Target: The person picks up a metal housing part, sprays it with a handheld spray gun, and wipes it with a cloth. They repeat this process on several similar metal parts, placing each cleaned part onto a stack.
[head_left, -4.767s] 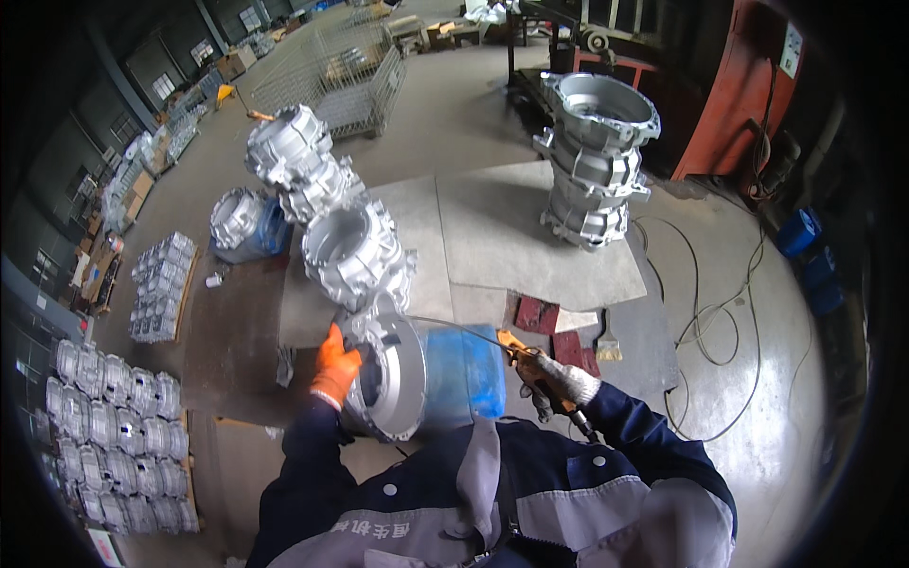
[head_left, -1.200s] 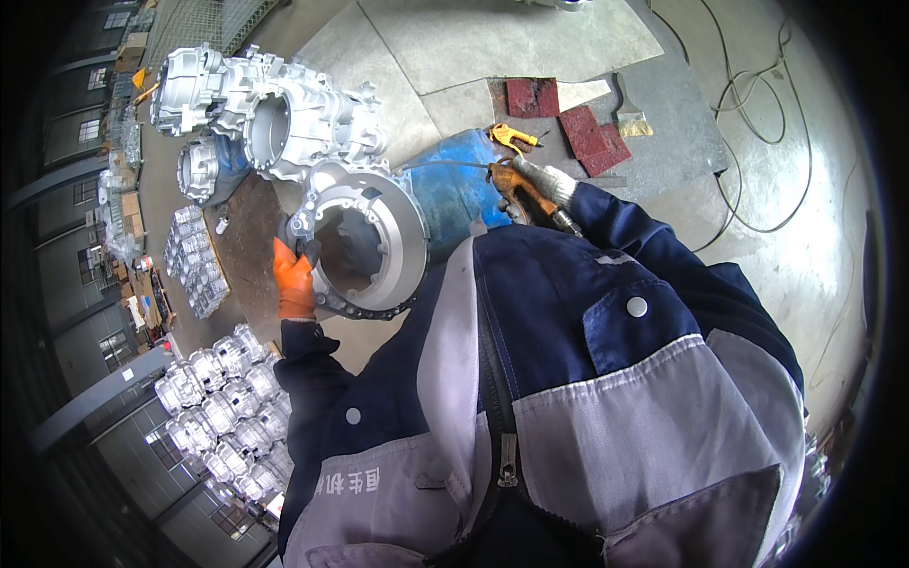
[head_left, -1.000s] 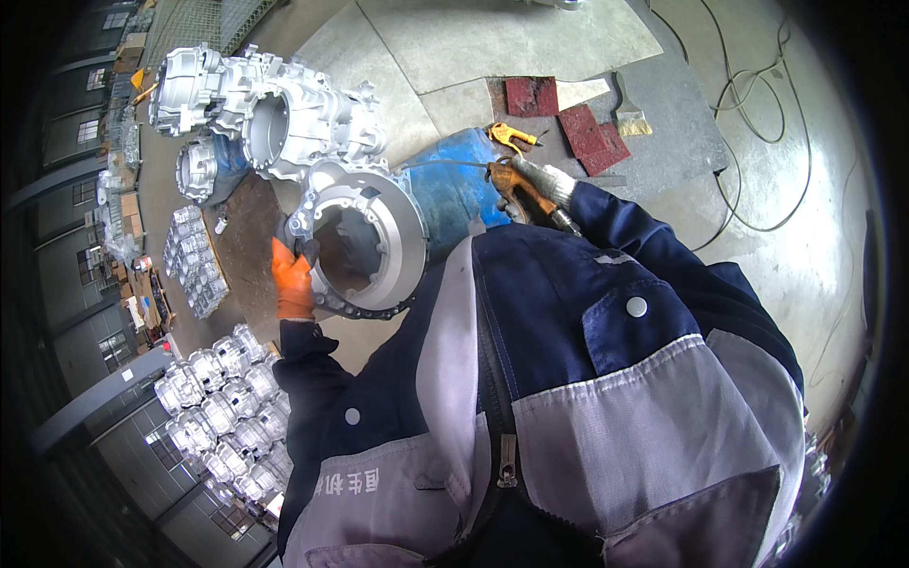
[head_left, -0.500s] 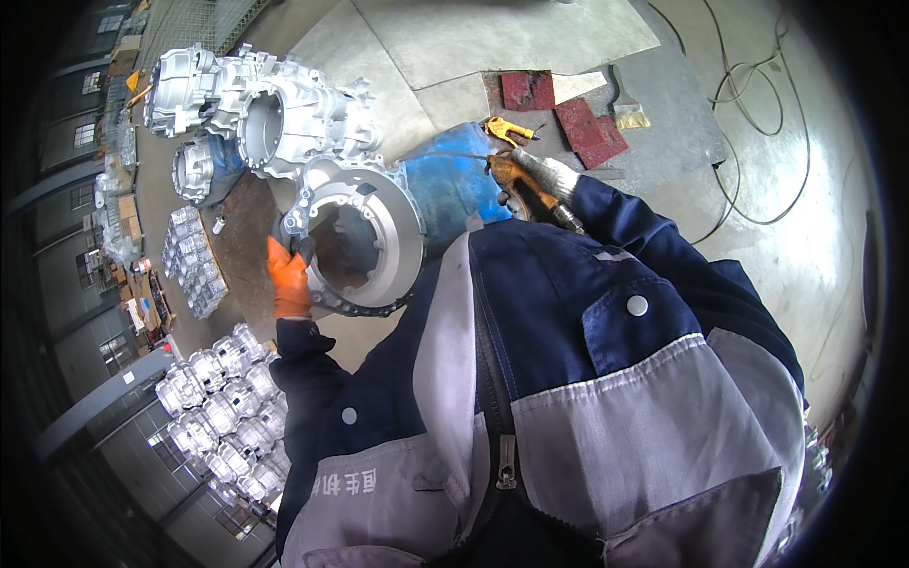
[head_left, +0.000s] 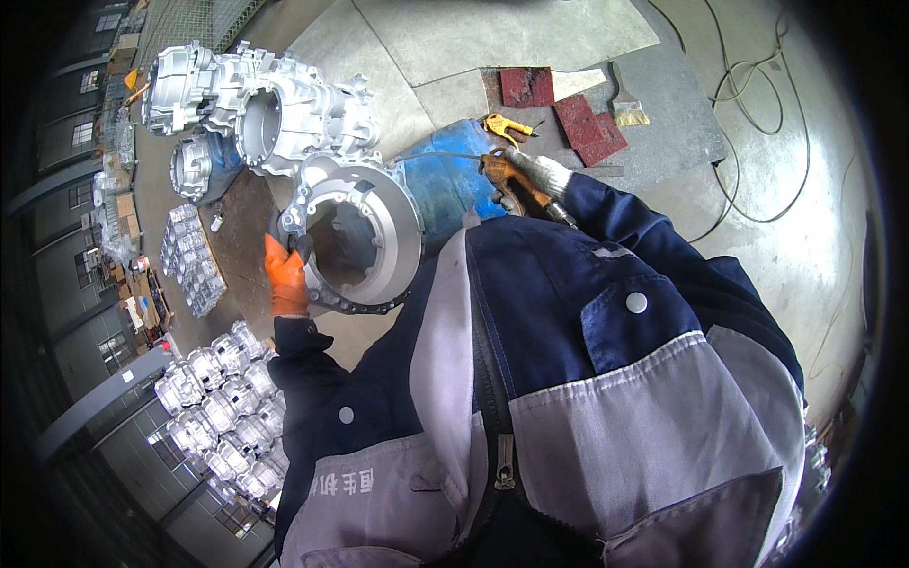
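My left hand (head_left: 286, 275), in an orange glove with dark fingertips, is closed on the left rim of a silver ring-shaped metal housing (head_left: 402, 237). The housing's wide round opening faces me. My right hand (head_left: 542, 172), in a white knitted glove, is wrapped round an orange-brown handheld air tool (head_left: 511, 177). From the tool a long thin rod (head_left: 440, 153) reaches left to the upper right edge of the housing. Whether its tip touches the metal is too small to tell. Behind the tool and rod lies a blue drum-like surface (head_left: 440, 194).
More silver housings (head_left: 312, 118) stand just beyond. A yellow air blow gun (head_left: 508, 127), dark red abrasive pads (head_left: 589, 133) and a brush (head_left: 625, 99) lie at the far right. A hose (head_left: 772, 218) loops over the floor. Stacked castings (head_left: 227, 407) stand at left.
The air tool and my right hand have shifted slightly left. My left hand keeps its hold on the housing rim, and the view has drifted a little.
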